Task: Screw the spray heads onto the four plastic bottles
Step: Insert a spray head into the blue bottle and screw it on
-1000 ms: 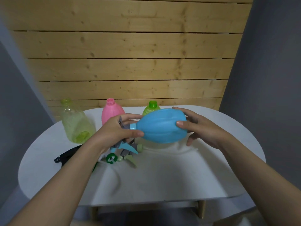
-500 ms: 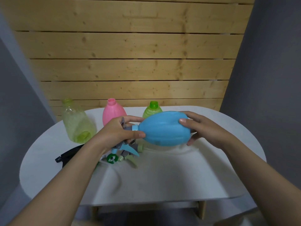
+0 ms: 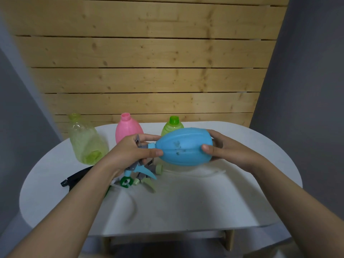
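A blue bottle (image 3: 183,147) lies on its side in the air above the table, neck pointing left. My right hand (image 3: 226,148) grips its base. My left hand (image 3: 130,152) is closed around a grey and blue spray head (image 3: 138,142) at the bottle's neck. Behind stand a pink bottle (image 3: 127,128), a green bottle (image 3: 172,125) partly hidden by the blue one, and a clear yellow-green bottle (image 3: 86,142), all with bare necks. Loose spray heads (image 3: 143,174) lie in a pile under my left hand, with a black spray head (image 3: 76,178) further left.
The white oval table (image 3: 204,202) stands against a wooden slat wall (image 3: 149,71). Thin clear dip tubes (image 3: 204,173) trail across the tabletop to the right of the pile. Grey walls flank both sides.
The blue bottle has turned in my hands, showing dark marks on its side, and both hands have shifted slightly around it.
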Demonstrator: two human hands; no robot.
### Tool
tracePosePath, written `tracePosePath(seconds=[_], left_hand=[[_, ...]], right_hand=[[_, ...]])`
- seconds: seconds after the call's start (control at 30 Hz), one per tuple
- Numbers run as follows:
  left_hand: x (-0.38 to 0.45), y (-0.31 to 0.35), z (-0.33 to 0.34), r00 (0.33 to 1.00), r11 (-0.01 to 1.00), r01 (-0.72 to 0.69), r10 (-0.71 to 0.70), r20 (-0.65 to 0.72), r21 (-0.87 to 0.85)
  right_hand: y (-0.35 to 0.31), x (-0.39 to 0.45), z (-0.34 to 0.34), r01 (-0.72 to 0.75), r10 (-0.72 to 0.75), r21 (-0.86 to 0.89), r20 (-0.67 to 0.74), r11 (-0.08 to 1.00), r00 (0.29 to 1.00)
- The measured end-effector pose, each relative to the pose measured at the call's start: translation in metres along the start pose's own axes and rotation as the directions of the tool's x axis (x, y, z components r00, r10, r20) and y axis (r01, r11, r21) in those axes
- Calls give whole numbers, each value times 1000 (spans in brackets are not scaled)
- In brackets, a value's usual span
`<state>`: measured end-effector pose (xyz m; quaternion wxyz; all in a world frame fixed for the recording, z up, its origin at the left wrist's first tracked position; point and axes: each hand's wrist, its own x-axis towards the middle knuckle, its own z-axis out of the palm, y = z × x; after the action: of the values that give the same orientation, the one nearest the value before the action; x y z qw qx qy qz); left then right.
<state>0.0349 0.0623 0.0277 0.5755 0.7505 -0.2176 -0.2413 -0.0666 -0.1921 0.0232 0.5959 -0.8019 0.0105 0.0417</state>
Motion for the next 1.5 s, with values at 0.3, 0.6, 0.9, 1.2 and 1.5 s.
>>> tracePosePath(seconds=[0.3,0.6,0.9,1.2,1.5], left_hand=[[-5,3,1,1000,999,5,-6,18,35],[-6,3,2,999,997,-39,38,11,71],[-3,11,5,998,989,-64,66,-13,132],[13,24,34,989,979,-136,125,84,153],[35,22,45,974,980,-192,184,-131,-57]], right_hand=[[-2,1,-1,49,-46,52,-60,997,997],[0,2,1,-1,5,74,-53,997,999],[-2,-5,-5,12,-15,-86,-39,996,999],[-12,-8,1,95,-114,-598,6,796,993],[12,-2,-39,-29,-33,-210,-286,977,958]])
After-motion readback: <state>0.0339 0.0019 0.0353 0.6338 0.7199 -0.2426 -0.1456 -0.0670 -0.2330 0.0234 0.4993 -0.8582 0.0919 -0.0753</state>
